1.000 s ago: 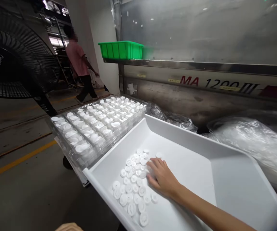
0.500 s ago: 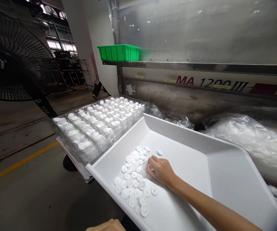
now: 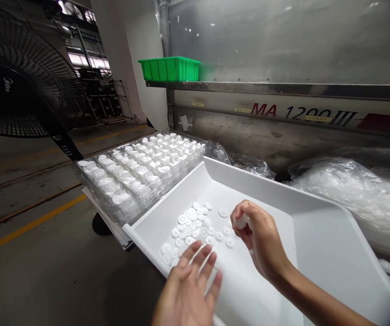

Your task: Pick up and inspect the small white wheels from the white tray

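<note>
We see a cluster of small white plastic discs (image 3: 191, 226), round and flat with moulded holes or spokes in their faces, lying loose on the floor of a large white tray (image 3: 317, 253) that fills the lower centre and lower right of the frame; the cluster sits toward the tray's left end, with a few single discs spread to its right. Our right hand (image 3: 259, 235), at centre frame, is raised just above the tray floor with the fingers curled close together around one white disc (image 3: 241, 221), pinched at the fingertips. Our left hand (image 3: 190, 290), at the lower centre edge, is spread open and flat, palm down, fingers apart over the near edge of the cluster; we cannot tell whether it touches the discs, and it holds nothing. Left of the tray, a clear compartment tray (image 3: 140, 170) holds rows of white parts, and a green bin (image 3: 169, 69) stands on the ledge at upper centre. Compared with half a second earlier, the right hand has lifted off the cluster with a disc, the left hand has come fully into view, and several discs have scattered rightward
</note>
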